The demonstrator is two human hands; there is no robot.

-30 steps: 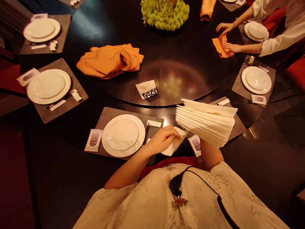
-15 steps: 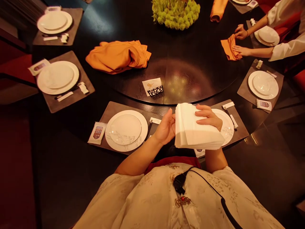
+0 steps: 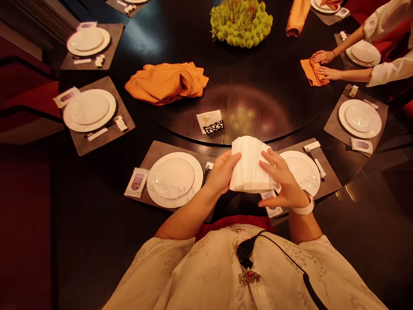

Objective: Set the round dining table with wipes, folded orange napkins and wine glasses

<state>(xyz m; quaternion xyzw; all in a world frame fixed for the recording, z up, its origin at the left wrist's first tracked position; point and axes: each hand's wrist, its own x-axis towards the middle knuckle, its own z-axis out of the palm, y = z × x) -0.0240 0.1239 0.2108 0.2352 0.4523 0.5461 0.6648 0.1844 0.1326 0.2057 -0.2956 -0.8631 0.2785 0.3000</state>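
A thick stack of white paper napkins (image 3: 249, 168) is held up in front of my body, above the near edge of the table. My left hand (image 3: 225, 173) grips its left side, thumb on top and the other fingers hidden beneath. Spread wide, my right hand (image 3: 284, 183) is at the stack's right side; its upper fingertips touch or nearly touch the napkins, while the thumb points left below them. Behind the stack and right hand, a white plate (image 3: 303, 172) is partly covered. To the left lies another plate setting with a small plate (image 3: 173, 178) on a larger one.
On the dark turntable (image 3: 180, 122) are a bunched orange cloth (image 3: 164, 84), a card in a black holder (image 3: 211, 122) and a green flower arrangement (image 3: 241, 26). A co-worker's hands (image 3: 325, 66) press a folded orange cloth (image 3: 308, 73) at the right. Grey placemats (image 3: 125, 125) with plates ring the table.
My right hand has loosened from around the stack and spread its fingers. My left thumb now lies over the napkins, and the stack has turned slightly. The co-worker's hands have flattened onto the orange cloth.
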